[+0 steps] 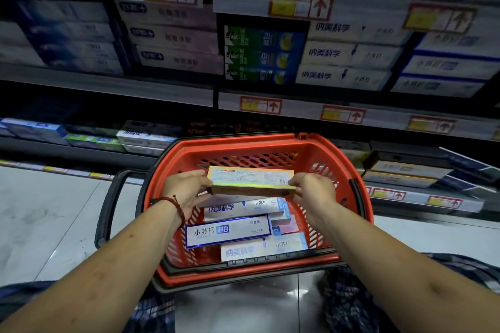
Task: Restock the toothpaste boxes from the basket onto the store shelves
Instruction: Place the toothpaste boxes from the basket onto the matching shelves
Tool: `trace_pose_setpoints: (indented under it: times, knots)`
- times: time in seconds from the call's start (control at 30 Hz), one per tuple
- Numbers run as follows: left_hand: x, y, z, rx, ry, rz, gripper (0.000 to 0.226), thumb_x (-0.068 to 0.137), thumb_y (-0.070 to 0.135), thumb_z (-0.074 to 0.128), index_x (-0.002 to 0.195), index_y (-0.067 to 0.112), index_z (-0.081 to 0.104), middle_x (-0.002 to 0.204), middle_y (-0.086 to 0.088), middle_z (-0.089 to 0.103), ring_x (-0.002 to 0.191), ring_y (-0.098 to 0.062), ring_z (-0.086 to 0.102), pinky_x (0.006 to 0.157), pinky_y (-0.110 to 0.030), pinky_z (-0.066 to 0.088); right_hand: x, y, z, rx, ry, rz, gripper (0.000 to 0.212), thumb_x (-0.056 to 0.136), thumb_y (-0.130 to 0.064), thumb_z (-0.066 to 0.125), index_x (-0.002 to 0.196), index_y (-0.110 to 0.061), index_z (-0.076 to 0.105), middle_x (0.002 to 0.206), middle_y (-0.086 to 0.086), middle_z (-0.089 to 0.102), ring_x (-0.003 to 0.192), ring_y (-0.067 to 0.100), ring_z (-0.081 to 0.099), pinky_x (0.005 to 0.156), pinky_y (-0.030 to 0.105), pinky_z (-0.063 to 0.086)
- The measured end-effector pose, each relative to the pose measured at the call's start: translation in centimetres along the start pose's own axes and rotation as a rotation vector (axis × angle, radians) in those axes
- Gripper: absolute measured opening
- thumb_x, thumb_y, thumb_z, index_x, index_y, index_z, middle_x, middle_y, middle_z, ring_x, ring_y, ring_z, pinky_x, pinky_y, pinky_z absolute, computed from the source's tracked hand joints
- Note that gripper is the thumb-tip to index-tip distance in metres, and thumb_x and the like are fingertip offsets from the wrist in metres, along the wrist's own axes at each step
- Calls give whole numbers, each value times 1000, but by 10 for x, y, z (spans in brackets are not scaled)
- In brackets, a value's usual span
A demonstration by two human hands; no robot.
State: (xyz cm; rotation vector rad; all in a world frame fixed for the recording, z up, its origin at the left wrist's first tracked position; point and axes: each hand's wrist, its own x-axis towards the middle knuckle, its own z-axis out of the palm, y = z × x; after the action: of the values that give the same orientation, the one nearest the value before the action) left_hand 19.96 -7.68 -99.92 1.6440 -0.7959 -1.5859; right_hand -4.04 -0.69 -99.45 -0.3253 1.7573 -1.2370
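A red plastic basket (319,149) stands on the floor in front of the shelves. Above its middle I hold a yellow-and-white toothpaste box (250,181) level, my left hand (184,189) gripping its left end and my right hand (313,192) its right end. Under it several boxes lie flat in the basket: a white one with a blue frame (230,232), and white-and-blue ones (262,249) (243,208). The store shelves (108,86) rise behind, stacked with toothpaste boxes.
Green-and-blue boxes (259,57) and white boxes (343,65) fill the middle shelf. The lowest shelf (419,194) runs just right of the basket. The basket's black handle (108,208) hangs down on the left. Grey tile floor (48,213) lies to the left.
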Motion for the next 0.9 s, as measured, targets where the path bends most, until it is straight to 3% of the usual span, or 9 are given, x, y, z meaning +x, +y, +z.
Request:
trace_pose_setpoints:
  times: [0.17,0.23,0.3,0.4,0.53,0.7,0.8,0.9]
  knots:
    - [0,0,3,25,-42,52,28,83,-15,64,97,7,76,94,-11,79,92,-24,74,86,-37,58,-5,-5,-5,-13,-45,-38,17,65,-6,71,81,-5,76,98,10,76,106,33,67,101,52,53]
    - [1,0,3,4,-33,76,19,85,-8,68,93,8,73,96,-11,79,94,-22,73,90,-40,57,-4,-8,-5,-3,-62,-45,19,65,-5,70,83,-7,76,102,10,76,109,31,66,103,50,50]
    - [2,-1,3,-23,-16,98,8,87,4,74,86,10,69,93,-8,78,94,-20,73,92,-41,57,-5,-10,-4,-3,-61,-58,21,68,-8,71,88,-10,76,101,8,77,109,29,67,102,48,51]
    - [4,-5,4,44,65,147,25,80,24,84,75,14,62,93,-6,77,95,-19,72,88,-43,59,-7,-12,-3,-26,-4,-78,6,80,-15,72,83,-11,76,93,8,78,100,30,71,96,50,55]
    - [4,-9,2,48,123,148,34,77,35,87,74,12,63,95,-8,76,90,-23,74,80,-41,62,-10,-17,-3,18,44,-92,10,91,-18,72,88,-8,71,86,7,76,86,31,76,88,49,61]
    - [1,-8,5,-43,82,118,23,79,31,86,90,13,78,89,-6,79,88,-21,76,74,-32,60,-10,-20,1,47,67,-99,34,79,-34,81,79,-2,70,86,19,76,85,41,74,80,55,61]
    - [2,-7,6,-68,103,129,18,82,23,84,94,11,78,95,-9,79,91,-24,76,78,-34,61,-8,-20,1,91,48,-102,45,77,-32,84,90,7,67,91,22,75,89,38,74,80,52,63]
    - [3,-3,5,-78,106,124,14,83,12,81,96,10,77,102,-11,78,96,-25,74,86,-35,60,-7,-23,0,115,12,-94,25,80,-17,79,91,3,69,96,25,75,97,42,73,85,52,62]
